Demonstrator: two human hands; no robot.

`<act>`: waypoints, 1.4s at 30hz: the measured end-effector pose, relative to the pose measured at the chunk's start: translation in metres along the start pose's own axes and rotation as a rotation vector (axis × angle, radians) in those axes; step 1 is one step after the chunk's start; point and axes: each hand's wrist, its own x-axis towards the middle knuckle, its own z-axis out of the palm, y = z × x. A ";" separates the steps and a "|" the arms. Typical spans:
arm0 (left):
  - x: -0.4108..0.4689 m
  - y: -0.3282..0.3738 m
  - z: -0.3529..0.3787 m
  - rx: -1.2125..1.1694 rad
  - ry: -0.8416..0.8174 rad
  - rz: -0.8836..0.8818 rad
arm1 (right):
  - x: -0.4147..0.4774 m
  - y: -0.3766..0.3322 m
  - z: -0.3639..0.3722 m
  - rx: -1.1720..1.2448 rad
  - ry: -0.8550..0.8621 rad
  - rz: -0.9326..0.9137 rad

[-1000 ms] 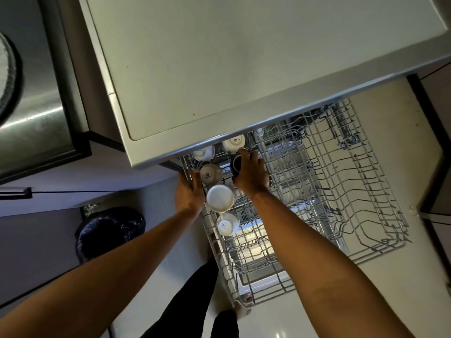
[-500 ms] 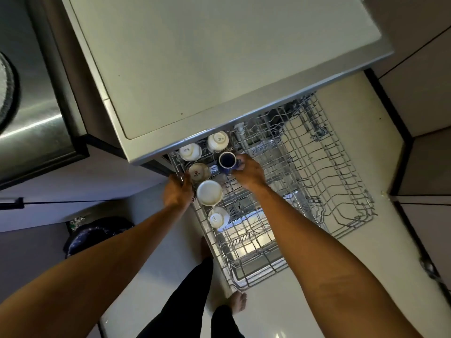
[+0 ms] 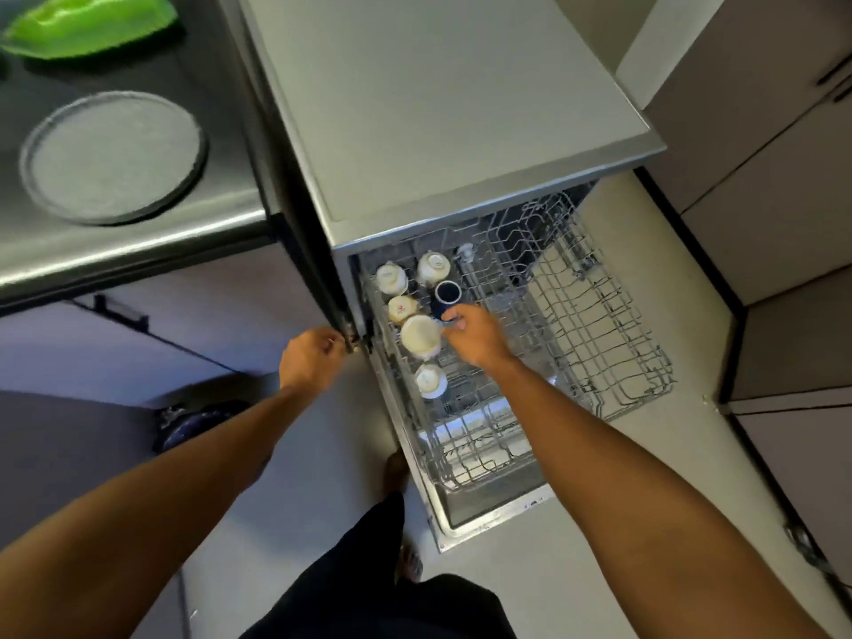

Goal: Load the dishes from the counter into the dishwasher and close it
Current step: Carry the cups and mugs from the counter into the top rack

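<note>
The dishwasher stands open with its upper wire rack pulled out. Several pale cups sit upside down along the rack's left side, among them a large cream cup and a small white cup. A dark blue mug stands mouth-up beside them. My right hand pinches the blue mug's handle from the near side. My left hand hovers loosely curled at the dishwasher's left front corner, holding nothing. A grey plate lies on the dark counter at upper left.
A green object lies at the counter's far edge. The open dishwasher door juts out over the floor by my feet. A dark bag sits on the floor at left. Cabinets stand at right.
My left hand has let go of the rack's left edge and drawn back to the corner. My right hand has slid back from the blue mug's body to its handle. The view tilted up to show the counter.
</note>
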 end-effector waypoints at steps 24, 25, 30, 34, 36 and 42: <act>-0.413 -0.376 -0.260 -0.033 0.920 -0.525 | -0.296 -0.332 0.336 -0.330 -0.544 -1.035; -0.425 -0.388 -0.269 -0.039 0.941 -0.526 | -0.308 -0.347 0.352 -0.328 -0.556 -1.068; -0.470 -0.462 -0.313 -0.058 0.989 -0.539 | -0.367 -0.424 0.439 -0.304 -0.626 -1.132; -0.489 -0.533 -0.345 -0.035 0.979 -0.619 | -0.410 -0.475 0.507 -0.291 -0.618 -1.193; -0.495 -0.563 -0.359 -0.023 0.947 -0.715 | -0.428 -0.496 0.535 -0.272 -0.612 -1.223; -0.479 -0.620 -0.390 -0.126 0.724 -0.940 | -0.456 -0.555 0.589 -0.216 -0.577 -1.315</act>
